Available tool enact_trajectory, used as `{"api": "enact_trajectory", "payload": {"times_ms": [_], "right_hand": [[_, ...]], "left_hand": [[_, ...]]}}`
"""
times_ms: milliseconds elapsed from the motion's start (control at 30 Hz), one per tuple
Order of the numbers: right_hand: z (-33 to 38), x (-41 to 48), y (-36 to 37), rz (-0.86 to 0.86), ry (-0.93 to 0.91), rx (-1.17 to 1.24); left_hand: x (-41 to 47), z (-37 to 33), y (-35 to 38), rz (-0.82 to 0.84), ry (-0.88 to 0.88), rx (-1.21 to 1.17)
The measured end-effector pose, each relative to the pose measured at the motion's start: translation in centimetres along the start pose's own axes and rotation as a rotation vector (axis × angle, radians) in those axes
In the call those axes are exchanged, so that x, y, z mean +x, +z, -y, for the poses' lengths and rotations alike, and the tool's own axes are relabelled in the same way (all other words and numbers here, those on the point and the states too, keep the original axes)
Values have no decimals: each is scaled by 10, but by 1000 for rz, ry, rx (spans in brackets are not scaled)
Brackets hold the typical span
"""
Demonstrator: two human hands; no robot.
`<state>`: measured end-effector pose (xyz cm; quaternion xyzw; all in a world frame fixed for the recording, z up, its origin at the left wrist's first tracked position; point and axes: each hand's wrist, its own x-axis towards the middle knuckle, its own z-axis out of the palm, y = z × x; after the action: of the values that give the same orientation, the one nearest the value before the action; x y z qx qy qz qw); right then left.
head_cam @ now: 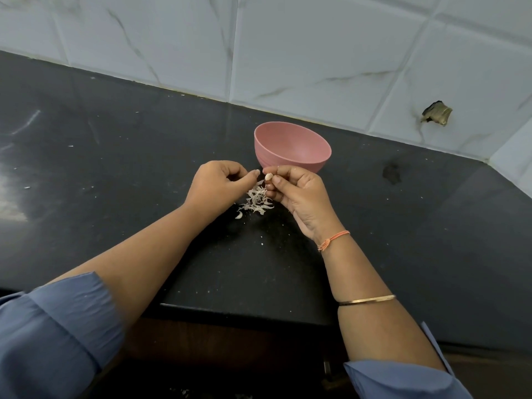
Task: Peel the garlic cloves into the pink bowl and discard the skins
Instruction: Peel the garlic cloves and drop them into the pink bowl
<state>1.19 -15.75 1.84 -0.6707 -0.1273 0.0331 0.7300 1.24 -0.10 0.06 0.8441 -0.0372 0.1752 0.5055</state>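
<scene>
Dark surface (115,145) carries the bowl (292,148), and just before it the right grip (299,191) pinches a clove (268,176) while the left grip (218,182) curls beside it, its hold unclear, so peeling should stay over the skins (256,201) until the clove drops bowlward.

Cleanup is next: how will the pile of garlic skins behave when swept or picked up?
The garlic skins look thin, curled and papery, so probably very light and floppy, apt to scatter rather than slide together. Stray flecks already dot the black counter, so bits will likely get left behind.
</scene>
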Motion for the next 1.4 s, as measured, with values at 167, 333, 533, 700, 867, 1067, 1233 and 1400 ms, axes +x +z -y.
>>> {"api": "enact_trajectory", "payload": {"times_ms": [167,333,533,700,867,1067,1233,1400], "right_hand": [[0,0,1,-32,-7,-85],[-2,0,4,-45,-47,-159],[-3,0,3,-74,-131,-254],[-8,3,2,-98,-248,-381],[-12,4,1,-140,-323,-462],[-14,5,0,-179,-348,-497],[-15,6,0,-182,-309,-486],[-15,4,1,-171,-287,-475]], "left_hand": [[-3,-5,-1,86,93,-75],[-5,-7,-2,92,108,-98],[-6,-9,-1,83,100,-136],[-5,-9,-1,70,95,-183],[-4,-11,-2,70,102,-215],[-2,-7,0,108,66,-252],[-2,-7,-1,116,64,-258],[-2,-8,-2,107,62,-260]]}}
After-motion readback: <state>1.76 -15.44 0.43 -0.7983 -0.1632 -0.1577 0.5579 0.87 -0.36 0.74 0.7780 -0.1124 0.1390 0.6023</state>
